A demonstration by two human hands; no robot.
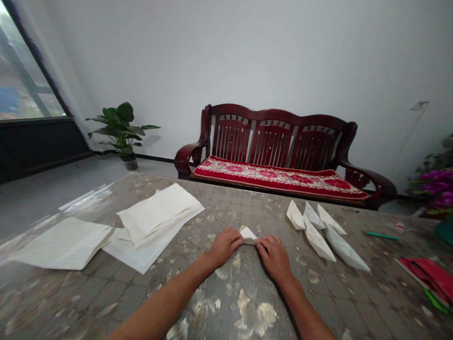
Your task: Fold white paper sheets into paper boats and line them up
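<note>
A small folded piece of white paper (248,234) with a pointed top lies on the patterned table between my hands. My left hand (224,245) grips its left end, fingers curled and pressed together. At the right end, my right hand (273,255) pinches the paper in the same way. The fingers partly hide both ends. To the right of my right hand stand several folded paper boats (319,240), grouped close together. Over to the left lies a stack of loose paper sheets (161,212), with another pile of sheets (65,243) beside it.
A green pen (382,235) and a red notebook (430,278) lie at the table's right side. Beyond the far table edge stands a dark red wooden bench (272,141) with a red floral cushion. A potted plant (123,127) is on the floor at the left.
</note>
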